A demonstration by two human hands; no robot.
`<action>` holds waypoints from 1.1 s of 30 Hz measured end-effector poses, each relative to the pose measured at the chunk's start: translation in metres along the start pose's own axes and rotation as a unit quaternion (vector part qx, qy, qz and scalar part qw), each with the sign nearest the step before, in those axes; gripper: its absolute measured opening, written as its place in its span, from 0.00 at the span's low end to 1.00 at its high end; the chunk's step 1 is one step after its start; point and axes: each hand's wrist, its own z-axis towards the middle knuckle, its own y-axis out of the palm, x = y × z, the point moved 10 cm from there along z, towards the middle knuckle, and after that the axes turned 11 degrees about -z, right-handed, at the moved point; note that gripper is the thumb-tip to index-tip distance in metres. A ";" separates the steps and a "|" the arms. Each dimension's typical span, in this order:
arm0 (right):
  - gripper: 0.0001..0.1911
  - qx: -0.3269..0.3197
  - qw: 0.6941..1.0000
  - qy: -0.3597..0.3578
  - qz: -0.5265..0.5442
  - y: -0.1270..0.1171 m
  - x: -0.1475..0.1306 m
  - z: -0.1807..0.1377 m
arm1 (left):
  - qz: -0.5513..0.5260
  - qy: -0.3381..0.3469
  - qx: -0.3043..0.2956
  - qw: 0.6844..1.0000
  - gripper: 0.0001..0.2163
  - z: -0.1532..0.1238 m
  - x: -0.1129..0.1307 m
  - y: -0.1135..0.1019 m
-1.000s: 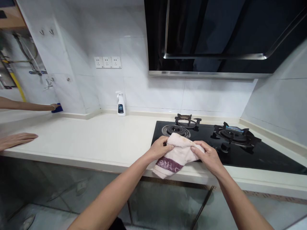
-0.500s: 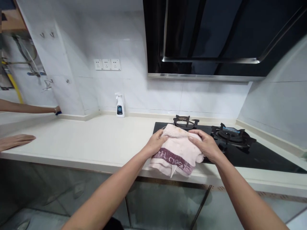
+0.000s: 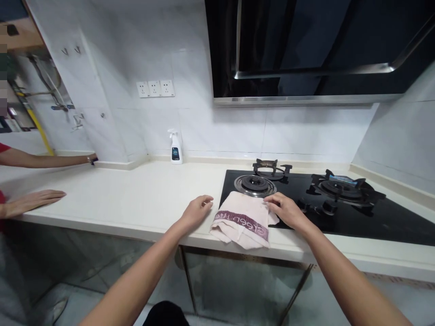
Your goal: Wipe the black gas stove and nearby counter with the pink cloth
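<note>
A pale pink towel (image 3: 242, 218) with a purple lettered band lies folded at the counter's front edge, its far side on the black hob (image 3: 356, 217). My left hand (image 3: 197, 210) hovers just left of the towel, fingers loosely apart and holding nothing. My right hand (image 3: 286, 209) rests on the towel's right edge with its fingers stretched over the cloth.
A white spray bottle (image 3: 176, 147) stands by the back wall. Two burners (image 3: 255, 183) (image 3: 341, 188) sit on the hob under a black range hood (image 3: 306, 50). At the far left another person's hand (image 3: 37, 201) lies flat on the cream counter (image 3: 136, 194), their other arm (image 3: 50, 160) reaching to the wall.
The towel has come down from my two hands onto the counter edge. My left hand has let go and moved off to the left. My right hand stays on it.
</note>
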 end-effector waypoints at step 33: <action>0.26 -0.020 0.964 0.161 0.213 0.004 0.031 -0.025 | -0.002 -0.009 -0.021 1.000 0.16 -0.027 -0.019 -0.003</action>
